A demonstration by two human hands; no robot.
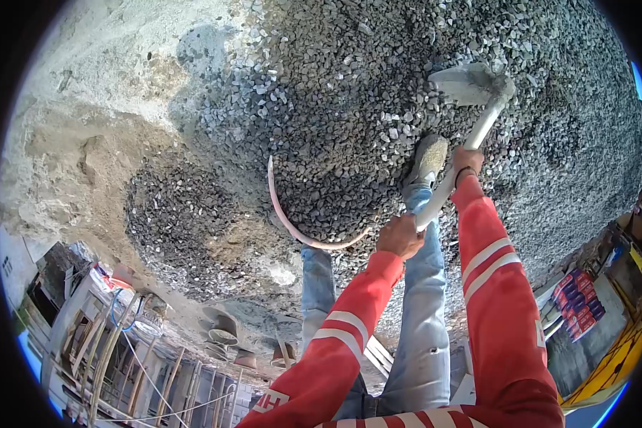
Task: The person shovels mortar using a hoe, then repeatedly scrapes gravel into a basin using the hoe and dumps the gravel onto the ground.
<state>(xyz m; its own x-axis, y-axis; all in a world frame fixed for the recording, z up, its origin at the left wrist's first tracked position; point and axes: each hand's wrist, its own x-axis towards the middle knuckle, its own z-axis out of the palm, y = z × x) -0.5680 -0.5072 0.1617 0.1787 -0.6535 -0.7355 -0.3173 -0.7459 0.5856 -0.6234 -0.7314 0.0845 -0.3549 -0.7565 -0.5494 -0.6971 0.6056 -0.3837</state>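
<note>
1. While red sleeves (488, 264) with white stripes reach out over faded blue jeans (422, 307), the left hand (401, 237) holds the near end of a long hoe (483, 128), its fingers curled around the pale handle (442, 194)
2. A little farther out and to the right, the right hand (469, 160) grasps the same handle nearer the blade, fingers folded around it, with a dark band (466, 171) about the wrist
3. Just left of the handle, a dusty shoe (430, 158) stands on grey gravel (335, 71)
4. Left of the left hand, a curved pale-pink strip (290, 227) bends around the near and left sides of some of the stones; whether it is a container's rim I cannot tell
5. At the handle's far end, on the right, the hoe's grey blade (462, 84) lies against the gravel, reaching leftward; how deep its edge sits I cannot tell
6. Well to the left, a smaller gravel patch (171, 214) lies on pale, dusty ground (121, 71)
7. Far off on the left are buckets (225, 328) and wooden poles (100, 349); far off on the right, stacked red-and-blue packages (578, 305)
</note>
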